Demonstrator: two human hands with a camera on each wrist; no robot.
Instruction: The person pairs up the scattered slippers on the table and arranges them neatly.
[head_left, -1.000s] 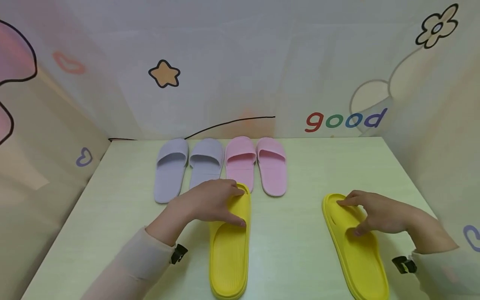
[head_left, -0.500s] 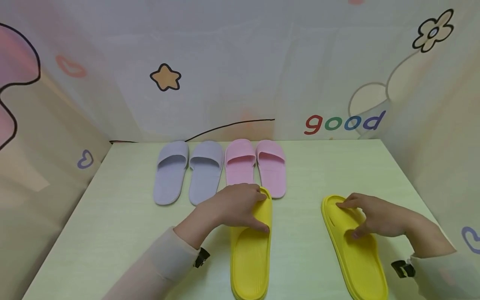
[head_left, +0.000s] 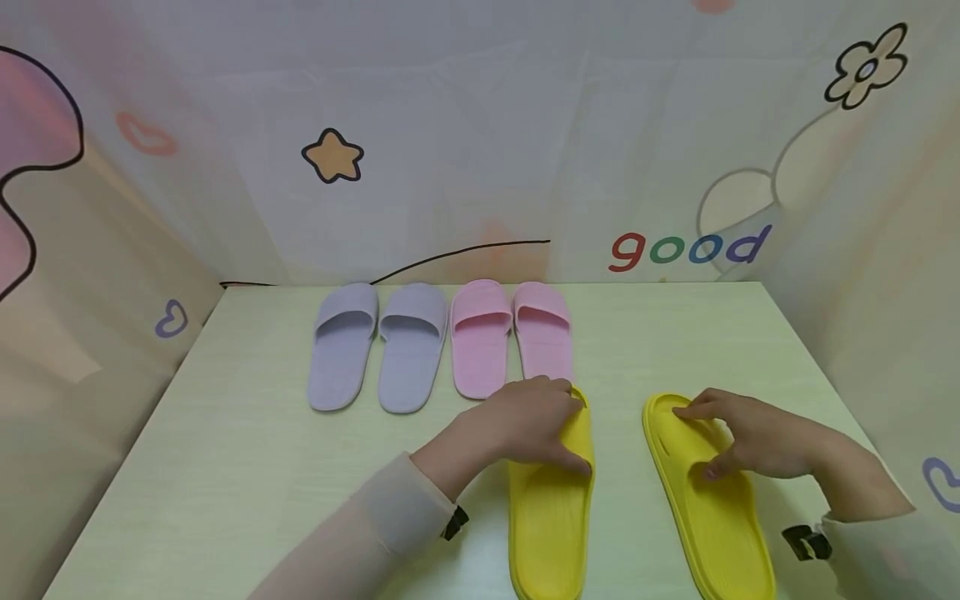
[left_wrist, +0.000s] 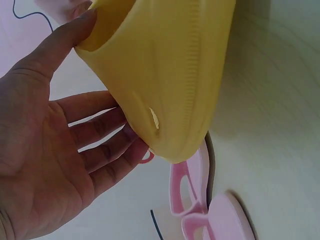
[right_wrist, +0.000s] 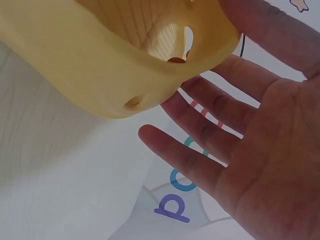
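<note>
In the head view my left hand (head_left: 528,422) grips a yellow slipper (head_left: 551,529) by its strap, right of the table's middle. The left wrist view has the thumb at the mouth of that slipper's strap and the other fingers along its toe end. To the right, my right hand (head_left: 772,433) holds the second yellow slipper (head_left: 726,529), which lies slanted. Seen from the right wrist, the thumb is at the strap opening and fingers (right_wrist: 210,100) reach under the strap's side. The left hand overlaps the heel of one pink slipper (head_left: 543,333).
Two lilac slippers (head_left: 412,358) stand side by side along the back edge of the table (head_left: 225,467). Beside them is another pink slipper (head_left: 480,342). Behind rises a patterned cloth wall (head_left: 450,150), with more cloth at both sides.
My left hand has moved right with its yellow slipper, past the lilac and first pink slippers, nearer to the other yellow one. My right hand has stayed in place.
</note>
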